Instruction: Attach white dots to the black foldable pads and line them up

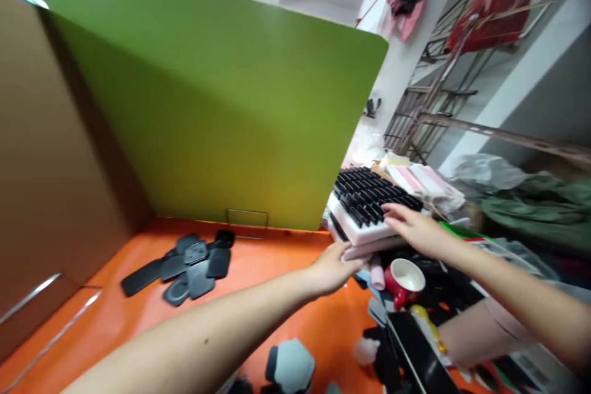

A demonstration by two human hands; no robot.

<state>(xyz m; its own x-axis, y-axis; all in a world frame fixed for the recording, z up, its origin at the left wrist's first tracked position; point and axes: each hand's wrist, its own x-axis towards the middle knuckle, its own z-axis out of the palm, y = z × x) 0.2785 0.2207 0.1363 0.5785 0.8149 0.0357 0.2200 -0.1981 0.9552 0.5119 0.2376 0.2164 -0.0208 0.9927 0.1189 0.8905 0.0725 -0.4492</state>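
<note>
Rows of thin black pieces stand upright in a white foam tray point(364, 235) at the right end of the orange table. My left hand point(333, 268) is closed on the near left corner of the stacked foam, its fingertips hidden beneath the edge. Over the tray's right side, my right hand point(410, 226) has its fingers apart, touching or just above the black pieces; nothing can be made out in it. Several flat black pieces point(199, 278) lie in a loose pile on the left of the table.
A green panel point(231, 104) rises behind the orange table point(258, 258), beside a brown board point(55, 154) at left. A red mug point(405, 280) and a dark box point(418, 351) sit among clutter at right. Grey-white pieces point(293, 364) lie at the near edge.
</note>
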